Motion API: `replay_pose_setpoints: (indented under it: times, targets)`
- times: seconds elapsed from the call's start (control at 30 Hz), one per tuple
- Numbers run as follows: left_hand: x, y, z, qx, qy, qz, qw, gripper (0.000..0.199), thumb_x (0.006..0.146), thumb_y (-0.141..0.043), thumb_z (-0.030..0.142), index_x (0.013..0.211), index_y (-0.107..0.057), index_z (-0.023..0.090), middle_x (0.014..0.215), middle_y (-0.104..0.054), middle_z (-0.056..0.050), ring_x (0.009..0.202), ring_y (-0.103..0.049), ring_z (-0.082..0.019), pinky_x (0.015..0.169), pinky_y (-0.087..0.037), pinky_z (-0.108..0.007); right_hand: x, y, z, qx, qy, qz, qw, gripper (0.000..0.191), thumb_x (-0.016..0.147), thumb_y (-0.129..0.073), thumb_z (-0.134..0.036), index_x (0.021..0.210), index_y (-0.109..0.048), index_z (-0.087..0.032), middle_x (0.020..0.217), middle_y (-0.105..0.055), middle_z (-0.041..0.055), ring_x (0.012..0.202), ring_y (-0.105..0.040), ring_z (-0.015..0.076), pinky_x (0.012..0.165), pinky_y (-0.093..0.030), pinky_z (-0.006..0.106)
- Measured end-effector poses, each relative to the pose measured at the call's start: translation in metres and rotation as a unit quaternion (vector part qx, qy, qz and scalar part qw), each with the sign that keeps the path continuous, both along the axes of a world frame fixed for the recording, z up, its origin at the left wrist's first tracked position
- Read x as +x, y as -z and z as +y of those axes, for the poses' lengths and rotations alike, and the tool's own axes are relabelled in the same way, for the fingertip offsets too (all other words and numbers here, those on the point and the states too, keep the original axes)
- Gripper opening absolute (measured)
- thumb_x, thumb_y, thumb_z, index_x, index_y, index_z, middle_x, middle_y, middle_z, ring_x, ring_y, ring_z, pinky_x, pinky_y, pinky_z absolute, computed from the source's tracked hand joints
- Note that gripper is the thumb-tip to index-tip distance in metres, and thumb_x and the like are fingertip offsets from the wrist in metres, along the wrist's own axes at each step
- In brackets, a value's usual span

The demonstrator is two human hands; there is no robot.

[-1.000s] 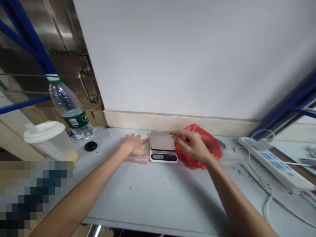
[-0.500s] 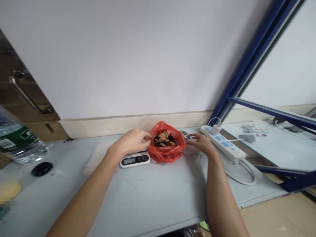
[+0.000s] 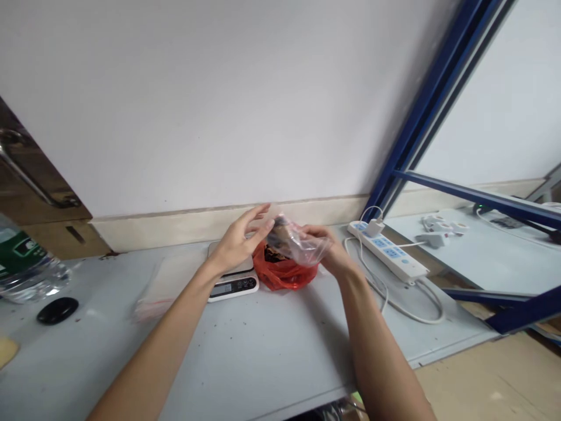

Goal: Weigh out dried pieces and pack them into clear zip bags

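A clear plastic bag [image 3: 302,248] with some dark dried pieces inside is held tilted above the red plastic bag [image 3: 284,278]. My right hand [image 3: 331,248] is closed around its right side. At the clear bag's left end, my left hand [image 3: 239,240] has its thumb and fingers apart; whether the thumb touches the film is hard to tell. Brown dried slices [image 3: 272,255] show inside the red bag, partly hidden by the clear one. Left of the red bag, a white digital kitchen scale [image 3: 234,286] lies partly behind my left hand, its display too small to read.
Flat clear plastic bags [image 3: 164,283] lie left of the scale. A black round lid [image 3: 58,310] and a large water bottle [image 3: 26,263] are farther left. On the right, a power strip [image 3: 390,251] trails white cables near the blue metal frame [image 3: 407,134].
My right hand has lifted the clear bag from beside the red bag to above it. My left hand has moved up toward the clear bag. The camera view has shifted slightly.
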State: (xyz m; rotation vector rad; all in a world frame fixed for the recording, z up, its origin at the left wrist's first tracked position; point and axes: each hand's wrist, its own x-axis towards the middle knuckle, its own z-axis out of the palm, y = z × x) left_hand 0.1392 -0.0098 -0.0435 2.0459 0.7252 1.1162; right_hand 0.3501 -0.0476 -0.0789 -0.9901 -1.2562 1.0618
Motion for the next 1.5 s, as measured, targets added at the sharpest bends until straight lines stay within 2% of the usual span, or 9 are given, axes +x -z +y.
replay_pose_setpoints:
  times: [0.1, 0.23, 0.5, 0.63, 0.7, 0.8, 0.87, 1.23, 1.5]
  targets:
    - [-0.005, -0.003, 0.002, -0.031, 0.016, -0.012, 0.999, 0.048, 0.086, -0.059, 0.065, 0.095, -0.066, 0.018, 0.101, -0.076, -0.009, 0.096, -0.071, -0.024, 0.087, -0.056, -0.033, -0.019, 0.004, 0.003, -0.03, -0.071, 0.024, 0.997, 0.04, 0.059, -0.083, -0.055, 0.061, -0.064, -0.02, 0.058, -0.061, -0.0018, 0.056, -0.054, 0.014, 0.056, -0.046, 0.028]
    - [-0.018, -0.005, 0.008, 0.008, -0.123, 0.002, 0.992, 0.039, 0.085, -0.061, 0.059, 0.081, -0.058, 0.02, 0.084, -0.073, -0.004, 0.083, -0.07, -0.021, 0.078, -0.056, -0.029, -0.018, 0.004, 0.003, -0.067, -0.121, 0.034, 0.99, 0.057, 0.068, -0.068, -0.077, 0.072, -0.07, -0.021, 0.067, -0.068, 0.0031, 0.065, -0.062, 0.0179, 0.062, -0.053, 0.031]
    - [-0.042, -0.005, 0.018, 0.009, -0.205, 0.1, 0.974, 0.036, 0.086, -0.06, 0.043, 0.113, -0.063, 0.02, 0.084, -0.071, -0.003, 0.077, -0.07, -0.021, 0.073, -0.056, -0.03, -0.018, -0.005, -0.005, -0.062, -0.167, -0.064, 0.982, 0.041, 0.064, -0.086, -0.056, 0.065, -0.074, -0.016, 0.062, -0.07, 0.0027, 0.056, -0.061, 0.0128, 0.059, -0.053, 0.027]
    - [-0.045, -0.009, 0.016, 0.105, -0.282, 0.166, 0.939, 0.036, 0.081, -0.062, 0.03, 0.116, -0.064, 0.021, 0.102, -0.071, -0.008, 0.092, -0.068, -0.024, 0.088, -0.054, -0.036, -0.032, 0.001, 0.0, -0.042, -0.134, -0.056, 0.989, 0.039, 0.062, -0.087, -0.052, 0.059, -0.072, -0.016, 0.056, -0.066, 0.0014, 0.052, -0.057, 0.0112, 0.053, -0.047, 0.025]
    - [-0.043, -0.013, 0.01, 0.112, -0.228, 0.194, 0.948, 0.023, 0.081, -0.061, 0.033, 0.097, -0.069, 0.019, 0.092, -0.071, -0.007, 0.088, -0.067, -0.023, 0.084, -0.053, -0.034, -0.037, 0.004, 0.001, -0.032, -0.116, -0.051, 0.991, 0.038, 0.062, -0.088, -0.051, 0.058, -0.071, -0.016, 0.053, -0.063, 0.0001, 0.051, -0.055, 0.0106, 0.052, -0.044, 0.025]
    - [-0.035, -0.016, -0.001, 0.011, -0.029, 0.245, 0.969, 0.028, 0.082, -0.062, 0.045, 0.079, -0.071, 0.018, 0.071, -0.069, -0.003, 0.068, -0.063, -0.018, 0.066, -0.05, -0.028, -0.042, 0.005, 0.002, -0.027, -0.099, -0.033, 0.994, 0.038, 0.061, -0.088, -0.05, 0.057, -0.07, -0.017, 0.051, -0.061, -0.0015, 0.049, -0.051, 0.0095, 0.051, -0.042, 0.025]
    - [-0.03, -0.017, -0.007, -0.037, 0.049, 0.269, 0.961, 0.031, 0.079, -0.065, 0.048, 0.076, -0.072, 0.018, 0.068, -0.068, -0.001, 0.064, -0.061, -0.017, 0.06, -0.046, -0.026, -0.044, 0.004, 0.001, -0.026, -0.098, -0.027, 0.995, 0.038, 0.059, -0.089, -0.049, 0.055, -0.069, -0.017, 0.05, -0.059, -0.0022, 0.047, -0.049, 0.0087, 0.051, -0.041, 0.025]
    - [-0.025, -0.011, -0.008, -0.12, 0.05, 0.256, 0.958, 0.019, 0.068, -0.055, 0.026, 0.053, -0.064, 0.018, 0.053, -0.06, 0.001, 0.053, -0.054, -0.013, 0.05, -0.036, -0.024, -0.048, 0.007, 0.0, -0.018, -0.12, -0.045, 0.992, 0.046, 0.063, -0.084, -0.06, 0.06, -0.068, -0.017, 0.056, -0.062, 0.0005, 0.051, -0.052, 0.0109, 0.05, -0.042, 0.026]
    - [-0.028, -0.014, -0.009, -0.129, 0.066, 0.21, 0.967, 0.017, 0.071, -0.066, 0.032, 0.065, -0.075, 0.018, 0.06, -0.068, -0.002, 0.057, -0.061, -0.015, 0.053, -0.043, -0.024, -0.049, 0.004, -0.003, -0.006, -0.123, -0.034, 0.992, 0.048, 0.062, -0.085, -0.061, 0.057, -0.064, -0.017, 0.054, -0.059, -0.0012, 0.049, -0.048, 0.0091, 0.049, -0.038, 0.024]
